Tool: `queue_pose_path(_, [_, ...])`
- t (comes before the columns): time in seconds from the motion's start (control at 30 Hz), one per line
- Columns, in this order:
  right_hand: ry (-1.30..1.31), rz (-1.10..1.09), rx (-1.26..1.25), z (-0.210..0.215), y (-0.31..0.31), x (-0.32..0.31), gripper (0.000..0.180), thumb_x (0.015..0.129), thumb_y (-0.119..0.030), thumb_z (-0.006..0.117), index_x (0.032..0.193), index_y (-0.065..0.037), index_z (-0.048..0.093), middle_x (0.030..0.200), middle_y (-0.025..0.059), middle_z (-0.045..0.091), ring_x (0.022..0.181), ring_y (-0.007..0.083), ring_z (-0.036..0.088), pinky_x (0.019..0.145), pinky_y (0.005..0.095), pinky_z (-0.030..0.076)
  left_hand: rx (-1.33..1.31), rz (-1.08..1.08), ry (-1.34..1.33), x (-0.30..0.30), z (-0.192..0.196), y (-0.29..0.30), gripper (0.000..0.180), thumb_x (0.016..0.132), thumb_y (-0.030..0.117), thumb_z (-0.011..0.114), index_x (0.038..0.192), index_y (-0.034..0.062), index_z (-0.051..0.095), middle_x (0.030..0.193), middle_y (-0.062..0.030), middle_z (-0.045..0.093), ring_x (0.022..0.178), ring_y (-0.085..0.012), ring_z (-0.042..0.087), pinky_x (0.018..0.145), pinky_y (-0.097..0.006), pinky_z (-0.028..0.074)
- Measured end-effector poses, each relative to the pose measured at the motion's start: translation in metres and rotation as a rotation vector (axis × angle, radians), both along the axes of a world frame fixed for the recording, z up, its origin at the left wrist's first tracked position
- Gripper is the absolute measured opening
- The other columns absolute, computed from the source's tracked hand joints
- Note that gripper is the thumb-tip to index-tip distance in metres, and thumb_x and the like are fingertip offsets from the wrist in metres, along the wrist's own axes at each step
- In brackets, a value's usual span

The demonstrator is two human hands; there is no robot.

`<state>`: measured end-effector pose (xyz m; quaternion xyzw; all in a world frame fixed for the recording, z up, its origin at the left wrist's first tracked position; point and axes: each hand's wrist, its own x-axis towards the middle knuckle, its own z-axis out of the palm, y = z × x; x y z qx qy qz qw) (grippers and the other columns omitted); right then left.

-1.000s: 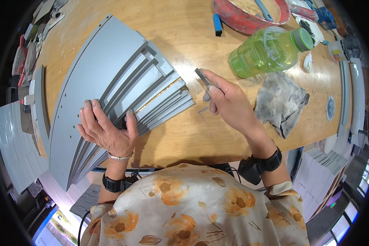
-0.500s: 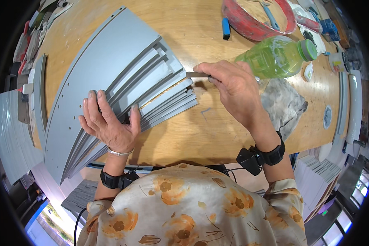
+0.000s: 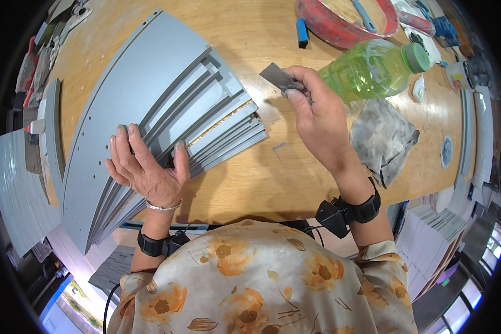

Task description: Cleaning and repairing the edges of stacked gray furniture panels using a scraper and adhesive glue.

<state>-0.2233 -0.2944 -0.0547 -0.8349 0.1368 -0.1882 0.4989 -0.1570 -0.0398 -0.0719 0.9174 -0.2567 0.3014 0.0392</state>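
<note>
From the head camera, the right hand is now lifting away from the stack of grey panels: half a second ago its fingers were down at the stack's near right corner, and now they are sitting up beside the green bottle, well clear of the panels. The small grey scraper blade is coming up with it, its flat face turned toward the camera where earlier only a thin edge was showing. The right hand is pinching that blade between thumb and fingertips. The left hand is staying where it was, spread flat with fingers fanned, pressing down on the lower edges of the fanned-out panels.

The panels are lying on the wooden desk, left of the bottle, directly under the left hand and apart from the right hand. A crumpled grey rag is lying just below the bottle, touching the right hand's outer side or nearly so. A red bowl and a blue marker are sitting above the bottle, at the desk's far edge.
</note>
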Motion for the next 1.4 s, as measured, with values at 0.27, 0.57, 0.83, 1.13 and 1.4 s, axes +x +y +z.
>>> queue_pose_path(0.27, [0.34, 0.188, 0.868, -0.006, 0.003, -0.021, 0.034, 0.096, -0.02, 0.043, 0.122, 0.002, 0.05, 0.081, 0.0038, 0.056, 0.06, 0.0099, 0.048, 0.056, 0.0253, 0.042, 0.001, -0.005, -0.003, 0.001, 0.0, 0.002, 0.075, 0.076, 0.041, 0.061, 0.135, -0.0005, 0.039, 0.136, -0.0174, 0.039, 0.131, -0.0326, 0.029, 0.109, -0.047, 0.008])
queue_pose_path(0.57, [0.355, 0.246, 1.216, -0.016, 0.01, -0.025, 0.045, 0.099, -0.029, 0.04, 0.135, -0.004, 0.041, 0.079, 0.0042, 0.054, 0.053, 0.007, 0.044, 0.046, 0.022, 0.037, -0.018, -0.019, 0.0, 0.001, -0.001, 0.002, 0.077, 0.076, 0.039, 0.063, 0.136, 0.001, 0.036, 0.138, -0.0153, 0.038, 0.133, -0.0307, 0.028, 0.109, -0.048, 0.009])
queue_pose_path(0.83, [0.346, 0.196, 1.179, -0.018, 0.009, -0.026, 0.043, 0.098, -0.026, 0.042, 0.135, -0.002, 0.039, 0.089, 0.0108, 0.059, 0.053, 0.0103, 0.049, 0.045, 0.0219, 0.039, -0.021, -0.009, -0.009, 0.001, 0.0, 0.002, 0.075, 0.074, 0.041, 0.062, 0.134, 0.0008, 0.04, 0.134, -0.016, 0.04, 0.129, -0.0322, 0.032, 0.108, -0.046, 0.01])
queue_pose_path(1.13, [0.254, 0.061, 1.166, -0.032, 0.015, -0.036, 0.023, 0.095, -0.016, 0.045, 0.11, -0.001, 0.055, 0.088, 0.0063, 0.061, 0.071, 0.0123, 0.056, 0.067, 0.0254, 0.048, -0.036, -0.034, 0.001, 0.0, 0.004, -0.002, 0.074, 0.077, 0.034, 0.063, 0.136, -0.0008, 0.035, 0.137, -0.0163, 0.037, 0.132, -0.0316, 0.028, 0.108, -0.048, 0.012])
queue_pose_path(1.4, [0.247, 0.295, 1.036, 0.005, 0.044, -0.043, 0.023, 0.089, -0.01, 0.052, 0.11, -0.004, 0.06, 0.093, 0.0028, 0.062, 0.084, 0.0075, 0.056, 0.073, 0.0236, 0.048, -0.585, -0.718, 0.775, -0.031, 0.013, -0.036, 0.063, 0.086, 0.027, 0.062, 0.133, -0.0057, 0.036, 0.127, -0.021, 0.048, 0.117, -0.0314, 0.048, 0.098, -0.04, 0.038])
